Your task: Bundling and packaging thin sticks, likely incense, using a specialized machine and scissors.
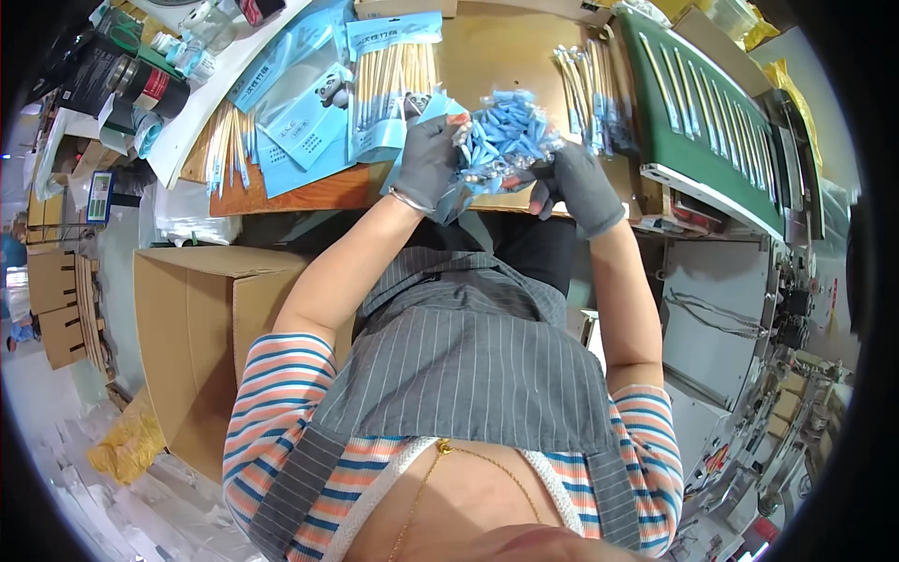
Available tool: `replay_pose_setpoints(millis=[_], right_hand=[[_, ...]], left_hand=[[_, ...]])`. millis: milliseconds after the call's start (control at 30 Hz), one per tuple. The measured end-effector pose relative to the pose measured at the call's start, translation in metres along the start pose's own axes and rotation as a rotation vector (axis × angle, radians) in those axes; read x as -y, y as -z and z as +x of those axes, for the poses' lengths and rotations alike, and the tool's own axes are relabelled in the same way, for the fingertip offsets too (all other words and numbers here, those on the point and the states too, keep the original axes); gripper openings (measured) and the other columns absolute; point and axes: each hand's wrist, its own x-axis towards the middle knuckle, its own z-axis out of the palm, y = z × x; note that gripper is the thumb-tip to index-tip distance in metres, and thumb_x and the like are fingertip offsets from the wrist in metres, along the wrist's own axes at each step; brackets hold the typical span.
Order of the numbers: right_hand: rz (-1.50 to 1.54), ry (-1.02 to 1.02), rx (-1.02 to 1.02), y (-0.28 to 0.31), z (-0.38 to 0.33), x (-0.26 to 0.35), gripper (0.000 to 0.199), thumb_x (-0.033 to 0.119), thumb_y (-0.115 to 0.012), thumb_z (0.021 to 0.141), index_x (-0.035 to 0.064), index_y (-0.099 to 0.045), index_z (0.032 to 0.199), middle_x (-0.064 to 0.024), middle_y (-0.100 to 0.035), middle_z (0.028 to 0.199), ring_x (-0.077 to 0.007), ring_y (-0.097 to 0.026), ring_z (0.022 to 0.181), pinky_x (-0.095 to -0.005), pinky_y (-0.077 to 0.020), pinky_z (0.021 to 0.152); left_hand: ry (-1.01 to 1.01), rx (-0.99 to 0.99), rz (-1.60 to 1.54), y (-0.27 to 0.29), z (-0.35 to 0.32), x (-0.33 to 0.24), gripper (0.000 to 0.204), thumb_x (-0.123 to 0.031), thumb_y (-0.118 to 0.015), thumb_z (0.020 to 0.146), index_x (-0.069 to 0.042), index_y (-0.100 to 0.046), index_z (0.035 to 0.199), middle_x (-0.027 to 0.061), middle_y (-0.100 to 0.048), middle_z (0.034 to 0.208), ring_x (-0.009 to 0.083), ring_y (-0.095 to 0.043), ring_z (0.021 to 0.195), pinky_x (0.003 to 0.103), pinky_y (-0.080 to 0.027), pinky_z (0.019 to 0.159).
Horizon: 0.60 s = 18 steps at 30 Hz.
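A thick bundle of wrapped chopsticks (510,131) is held up at the near edge of the table, its blue ends facing me. My left hand (427,161), in a grey glove with bare fingertips, is closed round the bundle's left side. On the lower right side, my right hand (582,187) in a matching glove has its fingers curled against the bundle. Light blue plastic hangs below the bundle, partly hidden by my left hand. Just left of that hand, a blue and clear pouch (398,80) full of chopsticks lies on the table.
Flat blue pouches (300,131) and loose chopsticks (228,145) lie at the left. More wrapped chopsticks (595,94) rest right of the bundle. A green conveyor belt (660,103) carries a row of chopsticks at far right. A cardboard box (187,328) stands open below left.
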Motion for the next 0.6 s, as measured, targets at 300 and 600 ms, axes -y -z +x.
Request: replay_pose_setpoints(millis=[300,600], right_hand=[[-0.281,0.477,-0.193,0.038,0.045,-0.007,0.021,0.016,-0.065,0.079,0.0078,-0.063,0.098,-0.0106,-0.064,0.084,-0.0182,-0.06,0.071,-0.0275,-0.0467,0.067],[-0.755,0.586,-0.437,0.014,0.04,0.15,0.017,0.012,-0.053,0.082,0.0001,-0.066,0.083,-0.0033,-0.06,0.063,-0.0105,-0.054,0.056,-0.027,-0.0463,0.054]], left_hand=[[-0.087,0.131,0.482,-0.015,0.016,-0.018,0.023,-0.017,-0.063,0.086,0.004,-0.067,0.092,0.0049,-0.066,0.081,0.0103,-0.06,0.077,0.024,-0.046,0.07],[-0.645,0.831,2.357,-0.068,0.113,-0.183,0.01,-0.016,-0.063,0.071,-0.01,-0.067,0.079,0.0165,-0.064,0.071,0.0326,-0.064,0.069,0.039,-0.051,0.062]])
